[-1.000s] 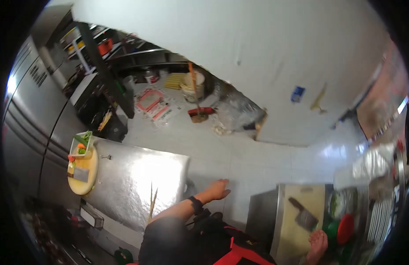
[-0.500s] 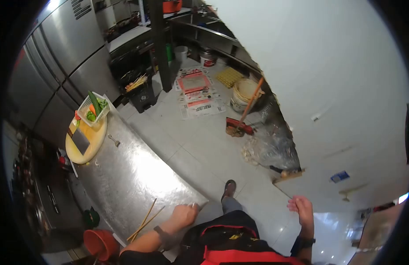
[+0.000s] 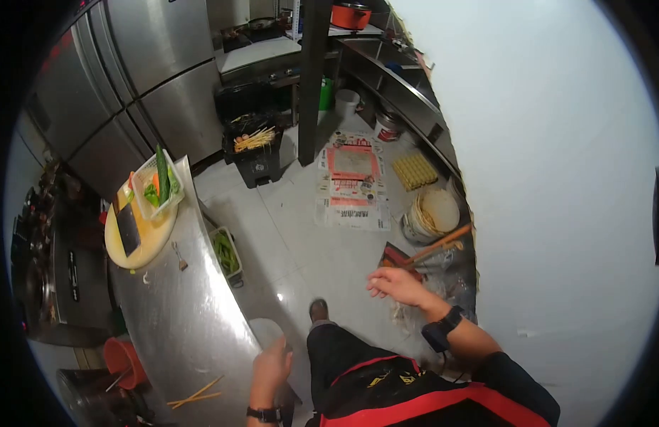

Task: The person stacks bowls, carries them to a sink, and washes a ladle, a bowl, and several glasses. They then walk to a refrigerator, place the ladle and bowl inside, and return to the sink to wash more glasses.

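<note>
We see the cleaver lying flat on the round cutting board, probably for stability, and the vegetable basket at the board's edge, likely for easy reach, all on the counter. Our right hand hangs half open above the dustpan, empty; our left hand curls beside the counter's edge, its grip hidden, so we cannot tell.

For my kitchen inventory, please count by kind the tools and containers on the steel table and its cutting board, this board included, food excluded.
Cutting board: 1
Cleaver: 1
White basket: 1
Chopsticks: 2
Small metal utensil: 1
Total: 6
</note>
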`<state>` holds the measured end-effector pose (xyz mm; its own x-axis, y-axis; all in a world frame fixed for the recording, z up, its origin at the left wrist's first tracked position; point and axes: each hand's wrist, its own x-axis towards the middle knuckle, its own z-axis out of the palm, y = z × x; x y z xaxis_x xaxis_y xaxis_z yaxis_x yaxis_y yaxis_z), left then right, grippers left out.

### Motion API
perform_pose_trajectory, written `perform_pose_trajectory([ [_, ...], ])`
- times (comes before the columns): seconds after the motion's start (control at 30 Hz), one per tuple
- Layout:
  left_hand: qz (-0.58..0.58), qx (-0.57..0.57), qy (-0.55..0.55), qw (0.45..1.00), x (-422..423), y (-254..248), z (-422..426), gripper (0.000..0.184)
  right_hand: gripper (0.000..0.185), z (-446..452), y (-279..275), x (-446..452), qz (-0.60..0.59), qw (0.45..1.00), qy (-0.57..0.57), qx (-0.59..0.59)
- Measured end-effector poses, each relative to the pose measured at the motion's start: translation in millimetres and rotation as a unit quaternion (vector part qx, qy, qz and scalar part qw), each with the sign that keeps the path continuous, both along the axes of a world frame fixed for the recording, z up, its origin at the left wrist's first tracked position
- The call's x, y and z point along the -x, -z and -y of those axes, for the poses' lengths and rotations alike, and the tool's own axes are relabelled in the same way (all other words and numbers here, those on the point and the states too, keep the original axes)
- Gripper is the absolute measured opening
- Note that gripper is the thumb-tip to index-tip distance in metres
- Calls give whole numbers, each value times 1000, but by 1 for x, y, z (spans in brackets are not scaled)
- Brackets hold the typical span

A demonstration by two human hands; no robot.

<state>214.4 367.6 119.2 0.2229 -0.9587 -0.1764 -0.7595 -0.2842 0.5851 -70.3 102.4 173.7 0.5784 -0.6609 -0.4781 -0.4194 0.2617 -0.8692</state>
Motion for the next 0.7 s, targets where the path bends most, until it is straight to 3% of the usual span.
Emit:
perform_pose_trajectory([
  [0.1, -46, -58, -110, 991, -12, 14, 32, 50, 32, 71, 20, -41, 0, 995, -89, -34],
  [0.2, -42, -115, -127, 984, -39, 54, 90, 52, 33, 161, 43, -73, -1, 988, -150, -43],
  [0.23, -76, -98, -118, 985, -51, 66, 115, 49, 33, 195, 54, -82, -4, 990, -131, -54],
  [0.37, 13, -127, -24, 992, -126, 104, 255, 39, 35, 368, 146, -81, -36, 997, 14, -63],
  [0.43, 41, -134, 32, 990, -157, 63, 351, 43, 34, 445, 250, -13, -125, 987, 36, 91],
  [0.47, 60, -139, 60, 987, -174, 42, 398, 45, 33, 468, 273, 25, -327, 904, -124, 246],
  [0.53, 55, -68, 52, 995, -201, 26, 479, 46, 31, 496, 295, 61, -500, 813, -99, 282],
  [0.6, 65, -15, 56, 996, -218, 15, 560, 45, 32, 514, 268, 77, -504, 858, 1, 99],
  [0.67, 61, 25, 99, 993, -224, 20, 633, 44, 32, 530, 253, 100, -519, 849, 94, -39],
  [0.7, 58, 44, 122, 990, -224, 27, 668, 43, 30, 539, 257, 110, -522, 845, 100, -52],
])
